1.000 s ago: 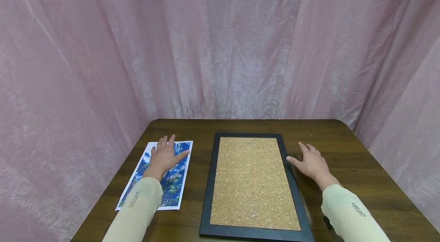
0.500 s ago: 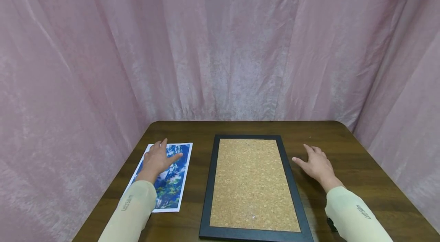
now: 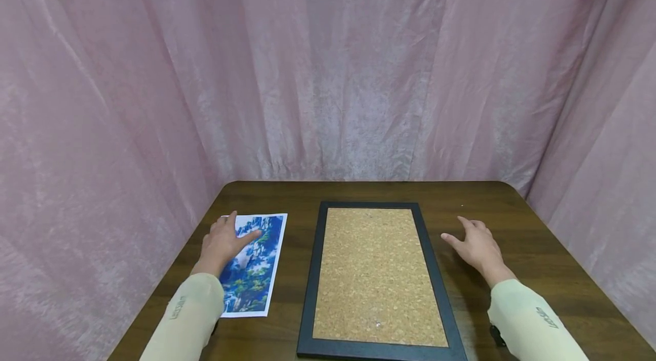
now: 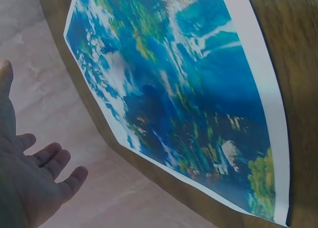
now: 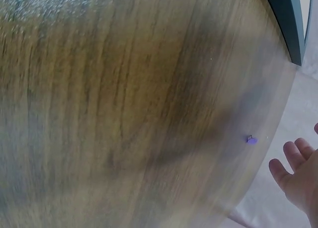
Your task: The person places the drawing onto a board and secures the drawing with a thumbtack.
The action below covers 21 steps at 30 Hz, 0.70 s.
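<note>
In the head view my left hand (image 3: pixel 221 243) hovers over the left side of a white-bordered landscape print (image 3: pixel 255 270), thumb spread and nothing held. The print shows blue mountains and green trees; the hand and sleeve cover part of its left side. A cork board (image 3: pixel 376 275) in a dark frame lies flat in the middle of the table. Just beyond its right edge, my right hand (image 3: pixel 478 247) is held above the wood with loosely bent fingers, holding nothing. In the right wrist view a small purple tack-like piece (image 5: pixel 251 139) lies on the table near that hand.
The brown wooden table (image 3: pixel 553 270) has rounded far corners. Pink curtains (image 3: pixel 359 76) hang behind it and along both sides. A tiny pale speck (image 3: pixel 462 205) sits on the wood beyond my right hand.
My left hand has drifted left and a little nearer, uncovering more of the print. The right hand has shifted slightly right, away from the cork board. Print and board stay in place.
</note>
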Available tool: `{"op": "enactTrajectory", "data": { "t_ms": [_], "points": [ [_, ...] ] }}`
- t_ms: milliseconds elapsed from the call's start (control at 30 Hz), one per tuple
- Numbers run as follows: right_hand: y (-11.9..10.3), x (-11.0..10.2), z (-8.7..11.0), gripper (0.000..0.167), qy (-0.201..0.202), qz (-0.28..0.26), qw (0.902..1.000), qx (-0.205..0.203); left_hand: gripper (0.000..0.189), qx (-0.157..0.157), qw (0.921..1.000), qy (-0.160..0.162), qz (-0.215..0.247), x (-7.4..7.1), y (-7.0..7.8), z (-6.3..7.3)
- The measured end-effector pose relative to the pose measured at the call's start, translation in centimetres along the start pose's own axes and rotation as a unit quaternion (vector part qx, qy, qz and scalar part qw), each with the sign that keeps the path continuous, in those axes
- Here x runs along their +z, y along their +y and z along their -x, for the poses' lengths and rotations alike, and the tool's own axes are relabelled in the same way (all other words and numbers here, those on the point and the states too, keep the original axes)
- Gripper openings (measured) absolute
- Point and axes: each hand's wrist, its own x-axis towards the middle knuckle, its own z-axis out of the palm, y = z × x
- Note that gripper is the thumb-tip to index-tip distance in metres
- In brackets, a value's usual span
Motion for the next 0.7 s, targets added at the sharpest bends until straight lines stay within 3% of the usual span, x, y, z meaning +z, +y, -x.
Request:
{"op": "enactTrajectory", "data": {
  "t_ms": [700],
  "points": [
    [1.2,-0.3,0.4,0.088,0.010,-0.023,0.9995,0.021,0.108,-0.073,0.9952,0.016,0.062,-0.7,-2.5,1.2]
  ]
}}
